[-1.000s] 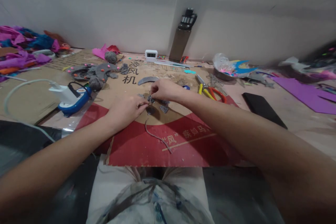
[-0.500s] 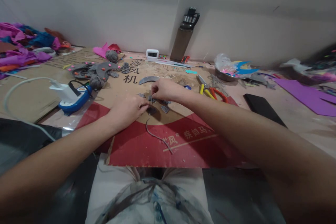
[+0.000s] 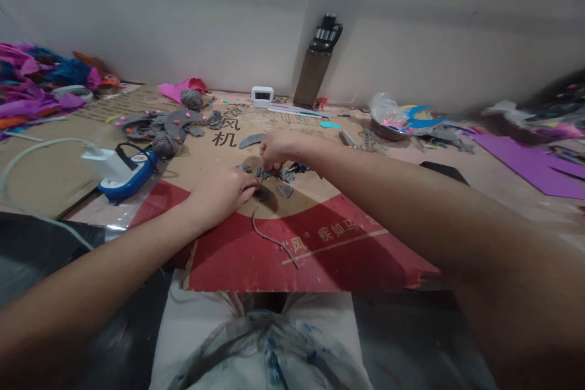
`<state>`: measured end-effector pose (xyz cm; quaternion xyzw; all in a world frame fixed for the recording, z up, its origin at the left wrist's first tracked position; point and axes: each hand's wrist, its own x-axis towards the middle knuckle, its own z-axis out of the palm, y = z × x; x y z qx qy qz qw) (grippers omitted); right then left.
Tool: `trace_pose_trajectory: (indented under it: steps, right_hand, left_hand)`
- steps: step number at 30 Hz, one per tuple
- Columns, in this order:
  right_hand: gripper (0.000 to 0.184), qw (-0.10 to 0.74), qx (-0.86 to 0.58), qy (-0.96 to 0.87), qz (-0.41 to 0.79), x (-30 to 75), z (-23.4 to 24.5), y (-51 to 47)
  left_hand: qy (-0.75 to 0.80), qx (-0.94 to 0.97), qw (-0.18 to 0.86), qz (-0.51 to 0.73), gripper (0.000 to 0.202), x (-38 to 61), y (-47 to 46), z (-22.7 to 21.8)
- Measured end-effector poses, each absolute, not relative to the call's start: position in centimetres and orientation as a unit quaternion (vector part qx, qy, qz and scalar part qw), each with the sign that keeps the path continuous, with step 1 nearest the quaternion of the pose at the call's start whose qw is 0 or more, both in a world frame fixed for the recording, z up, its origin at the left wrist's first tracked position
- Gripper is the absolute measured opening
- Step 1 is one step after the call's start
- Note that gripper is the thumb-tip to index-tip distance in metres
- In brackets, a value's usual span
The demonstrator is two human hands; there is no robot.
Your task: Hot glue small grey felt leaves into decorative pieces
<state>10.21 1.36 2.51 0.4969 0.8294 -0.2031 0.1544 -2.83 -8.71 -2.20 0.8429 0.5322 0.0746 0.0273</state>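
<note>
My left hand (image 3: 219, 194) rests low over the cardboard, its fingertips pressed together at a small dark grey scrap (image 3: 261, 194) that looks like felt or fabric. Just beyond, my right hand (image 3: 276, 149) is closed with its fingers pointing down at a grey tuft (image 3: 261, 173); what it pinches is too small to make out. Further grey scraps (image 3: 286, 191) lie beside the fingers. A blue and dark object (image 3: 299, 167) shows below my right wrist, partly hidden. Behind my right hand is a grey curved strip (image 3: 251, 141). A thin grey cord (image 3: 274, 236) lies nearer me.
Scissors (image 3: 348, 138) are mostly hidden behind my right forearm. A grey piece with pink and orange dots (image 3: 176, 125), a blue power strip (image 3: 128, 178) and its white cable are at left. A bottle (image 3: 313, 70), white clock (image 3: 262, 95), bowl (image 3: 388, 129) and black phone (image 3: 443, 172) stand around.
My right forearm has shifted and now covers the scissors' handles and more of the phone. The blue object appears further left, near my right hand. My left hand stays nearly in place.
</note>
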Motion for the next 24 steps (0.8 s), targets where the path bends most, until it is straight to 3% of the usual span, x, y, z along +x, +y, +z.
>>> trace_pose_trajectory:
  steps: [11, 16, 24]
  right_hand:
    - [0.033, 0.158, 0.503, 0.815, -0.242, 10.8, 3.2, 1.4]
    - [0.032, 0.092, 0.493, 0.814, -0.293, 11.9, 2.9, 1.4]
    - [0.020, -0.057, 0.422, 0.895, -0.130, 13.8, 1.5, -0.1]
  left_hand:
    - [0.535, 0.839, 0.052, 0.086, 0.031, -2.8, -8.8, -2.3]
    - [0.543, 0.835, 0.045, 0.079, 0.031, -2.7, -8.7, -2.2]
    - [0.544, 0.834, 0.054, 0.077, 0.032, -2.5, -9.1, -1.8]
